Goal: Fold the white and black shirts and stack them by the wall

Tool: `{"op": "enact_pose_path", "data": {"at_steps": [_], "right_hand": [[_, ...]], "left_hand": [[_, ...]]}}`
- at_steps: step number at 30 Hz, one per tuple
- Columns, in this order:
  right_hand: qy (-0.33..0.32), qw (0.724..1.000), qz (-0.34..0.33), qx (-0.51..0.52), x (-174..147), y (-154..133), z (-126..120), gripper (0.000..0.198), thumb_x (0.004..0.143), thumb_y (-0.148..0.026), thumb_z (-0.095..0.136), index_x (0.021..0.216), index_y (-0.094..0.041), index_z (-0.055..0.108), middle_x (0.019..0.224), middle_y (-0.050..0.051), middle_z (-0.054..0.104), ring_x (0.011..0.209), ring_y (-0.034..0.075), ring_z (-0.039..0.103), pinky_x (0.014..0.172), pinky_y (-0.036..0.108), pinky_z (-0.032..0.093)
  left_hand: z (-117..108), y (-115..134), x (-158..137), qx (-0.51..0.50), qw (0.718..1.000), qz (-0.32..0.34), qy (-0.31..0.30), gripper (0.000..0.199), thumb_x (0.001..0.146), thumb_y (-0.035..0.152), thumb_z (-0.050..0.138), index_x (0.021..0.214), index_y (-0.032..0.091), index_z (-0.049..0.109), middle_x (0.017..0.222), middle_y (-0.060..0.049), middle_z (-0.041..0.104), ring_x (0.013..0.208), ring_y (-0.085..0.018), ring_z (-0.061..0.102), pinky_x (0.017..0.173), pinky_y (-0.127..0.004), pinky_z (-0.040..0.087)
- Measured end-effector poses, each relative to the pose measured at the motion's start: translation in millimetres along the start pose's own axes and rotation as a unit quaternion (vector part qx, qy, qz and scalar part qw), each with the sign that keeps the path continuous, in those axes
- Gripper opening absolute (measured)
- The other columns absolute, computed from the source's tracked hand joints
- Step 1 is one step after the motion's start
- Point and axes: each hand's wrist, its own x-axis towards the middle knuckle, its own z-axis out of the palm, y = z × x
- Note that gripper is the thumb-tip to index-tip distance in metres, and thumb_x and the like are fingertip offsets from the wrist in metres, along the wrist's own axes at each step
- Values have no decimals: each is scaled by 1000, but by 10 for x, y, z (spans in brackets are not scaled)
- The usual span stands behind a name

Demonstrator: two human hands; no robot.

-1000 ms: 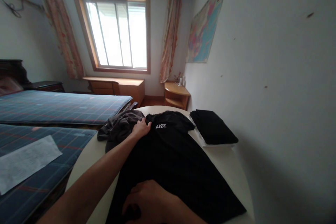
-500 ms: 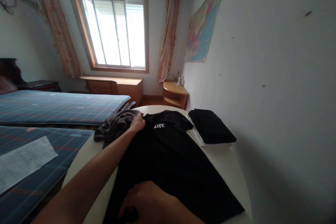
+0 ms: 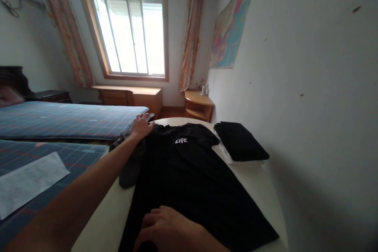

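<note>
A black T-shirt [image 3: 189, 181] with white "Life" lettering lies spread on a round cream table [image 3: 251, 183], its collar at the far side. My left hand [image 3: 142, 126] reaches to its far left shoulder, fingers apart, above a crumpled grey garment [image 3: 131, 165] partly covered by the shirt and my arm. Close to me, my right hand [image 3: 167, 224] rests on the shirt's lower left part. Its fingers are curled round dark cloth that looks like the shirt; the fingertips are partly hidden.
Folded black clothes [image 3: 242, 141] lie stacked on something white at the table's right edge, close to the wall [image 3: 330, 126]. On the left, two plaid mattresses [image 3: 73, 120] flank the table; a paper sheet [image 3: 32, 181] lies on the nearer one. A desk [image 3: 147, 96] stands below the window.
My left hand has moved left and slightly up, and its fingers have opened. The shirt's left shoulder now covers more of the grey garment. My right hand stays almost in place.
</note>
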Motion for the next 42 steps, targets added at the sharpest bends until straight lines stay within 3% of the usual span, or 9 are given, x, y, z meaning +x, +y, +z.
{"op": "enact_pose_path", "data": {"at_steps": [3,6,12,16,21,32,37,40,42], "right_hand": [[9,999,-33,-23,-20,-31,28,27,91,-40,64,115,-27,65,113,0,65,106,14,60,100,24,38],[10,997,-43,-55,-10,-65,98,23,95,-35,58,116,-27,64,111,0,66,103,14,61,94,24,41],[0,997,-67,-43,62,-182,195,19,96,-32,52,106,-26,67,98,-1,69,89,12,64,81,21,43],[25,999,4,37,28,-260,76,16,84,-34,64,95,-22,67,89,-3,69,78,11,63,73,18,45],[68,981,115,143,-121,-233,-179,15,71,-19,65,86,-19,63,73,-4,62,63,9,55,60,18,41],[123,958,172,192,-336,31,-393,12,65,-11,55,75,-17,57,67,-6,52,62,9,46,57,19,35],[176,949,187,182,-466,126,-526,13,65,-10,54,75,-17,58,70,-5,55,65,10,49,60,19,38],[198,945,194,171,-550,175,-591,12,67,-10,54,76,-17,59,71,-4,56,66,10,50,62,20,39],[202,944,200,167,-591,201,-617,12,68,-10,54,76,-17,60,71,-4,57,66,10,50,63,21,39]], "left_hand": [[-2,66,-347,16,995,75,-57,26,81,34,69,105,23,68,122,-10,61,122,-34,52,106,-42,38],[-40,99,-698,29,990,111,-84,22,85,27,63,106,23,67,116,-10,64,115,-32,56,105,-42,37],[-67,8,-1256,38,990,92,-103,22,93,25,52,113,23,61,106,-8,69,93,-25,66,87,-35,45],[31,-148,-1510,-43,993,75,-81,22,94,25,50,115,23,58,102,-6,70,87,-22,66,79,-32,48],[137,-292,-1664,-92,987,101,-85,28,91,22,53,118,23,58,107,-6,69,95,-22,65,88,-33,49],[77,-260,-1674,-161,982,87,-49,22,94,34,48,106,22,63,95,-5,69,86,-21,65,84,-32,50],[-234,-36,-1854,-277,913,231,-189,33,97,44,44,94,21,69,92,-8,70,89,-21,65,86,-32,49],[-368,142,-1965,-329,857,290,-271,36,91,52,53,93,21,71,86,-8,71,82,-21,66,78,-31,50],[-398,225,-2005,-332,839,316,-292,34,84,52,63,95,21,72,85,-7,71,78,-21,66,74,-30,50]]}}
